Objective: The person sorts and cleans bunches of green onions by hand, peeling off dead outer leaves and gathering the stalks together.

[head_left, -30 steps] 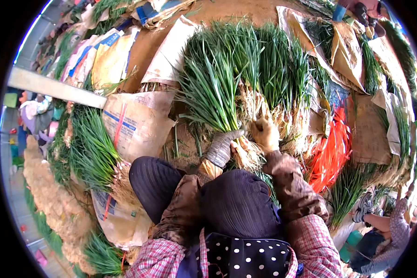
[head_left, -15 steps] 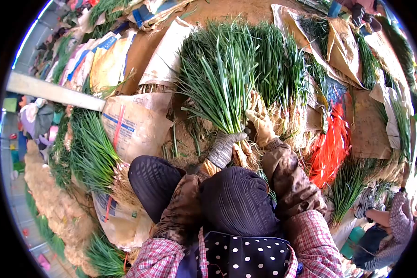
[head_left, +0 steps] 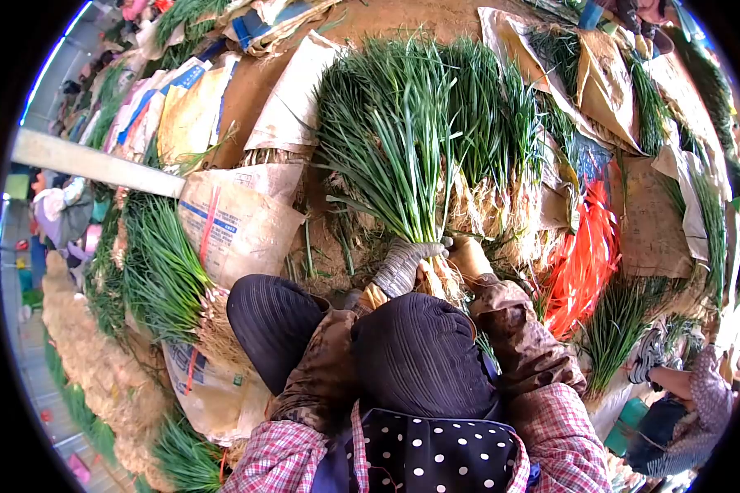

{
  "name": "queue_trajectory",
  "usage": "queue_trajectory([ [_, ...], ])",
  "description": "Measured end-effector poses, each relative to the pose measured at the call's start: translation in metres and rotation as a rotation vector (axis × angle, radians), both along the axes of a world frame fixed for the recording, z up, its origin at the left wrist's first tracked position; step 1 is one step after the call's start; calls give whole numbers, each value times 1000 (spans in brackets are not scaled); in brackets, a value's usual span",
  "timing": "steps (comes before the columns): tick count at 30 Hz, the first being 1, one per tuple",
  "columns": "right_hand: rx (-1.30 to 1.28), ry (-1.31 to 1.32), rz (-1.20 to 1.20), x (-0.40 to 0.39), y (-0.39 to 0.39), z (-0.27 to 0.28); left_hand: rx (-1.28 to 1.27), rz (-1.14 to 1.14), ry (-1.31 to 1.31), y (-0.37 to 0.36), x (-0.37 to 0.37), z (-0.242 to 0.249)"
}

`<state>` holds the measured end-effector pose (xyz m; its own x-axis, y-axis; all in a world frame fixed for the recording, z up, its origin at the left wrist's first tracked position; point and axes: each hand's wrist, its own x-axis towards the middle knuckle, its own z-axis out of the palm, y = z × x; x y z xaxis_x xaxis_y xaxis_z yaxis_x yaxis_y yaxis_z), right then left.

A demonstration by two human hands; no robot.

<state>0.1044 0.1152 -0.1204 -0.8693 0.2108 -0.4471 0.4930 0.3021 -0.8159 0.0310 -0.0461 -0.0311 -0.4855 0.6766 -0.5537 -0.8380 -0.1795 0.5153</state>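
Observation:
My left hand [head_left: 398,267], in a grey glove, wraps round the lower stems of a bunch of green onions [head_left: 407,164]. Its long leaves fan out away from me, and pale roots [head_left: 440,281] hang below the grip, just beyond my knee. Beside those stems is my right hand [head_left: 471,258], in a tan glove, with its fingers curled in close to the left fingertips. What the right fingers pinch, if anything, is hidden. Just past my hands, more green onions [head_left: 481,123] lie in a row with their roots [head_left: 501,209] toward me.
Red plastic strips [head_left: 585,263] lie to the right. On the left are a tied bunch [head_left: 168,271] and a printed paper sack [head_left: 242,218]. A pale bar [head_left: 99,160] juts in from the left. Another person [head_left: 682,419] sits at the lower right.
My right hand has come down from higher on the stems to beside my left fingertips, and its fingers have curled in. My left hand keeps hold of the bunch.

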Motion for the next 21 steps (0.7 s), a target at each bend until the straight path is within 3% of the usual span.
queue_trajectory([
  [1, 426, -134, 295, -3, 9, 24, 13, 21, 7, 1, 0, -2],
  [2, 546, -162, 446, -6, 15, 0, 25, 40, 14, 2, 0, -4],
  [3, 758, -91, 360, 5, 17, -20, 40, 57, 21, 4, -1, -7],
  [5, 793, -297, 314, -24, 12, 60, 28, -9, 27, 1, -3, 3],
  [6, 760, -486, 135, -48, 8, 96, 19, -20, 56, 1, -5, 0],
  [7, 912, -76, 1, -43, 22, 68, 9, -33, 86, 0, -5, -2],
  [10, 803, -159, 14, -65, 50, 48, 85, 84, 191, 2, -5, 8],
  [11, 856, -29, -39, -60, 45, 50, 107, 144, 269, 4, -8, 12],
  [12, 879, 40, -102, -51, 40, 51, 253, 246, 183, 7, -8, 1],
  [13, 733, -62, -81, -45, 48, 36, 327, 234, 152, 5, -13, 1],
  [15, 655, 224, -106, 2, 42, 40, 472, 210, 77, -3, -22, 4],
  [19, 523, 309, -81, 92, 25, 42, 348, 250, 104, -12, -23, -5],
  [21, 660, -157, 505, 160, 38, -8, 317, 241, 48, -15, -21, -8],
])
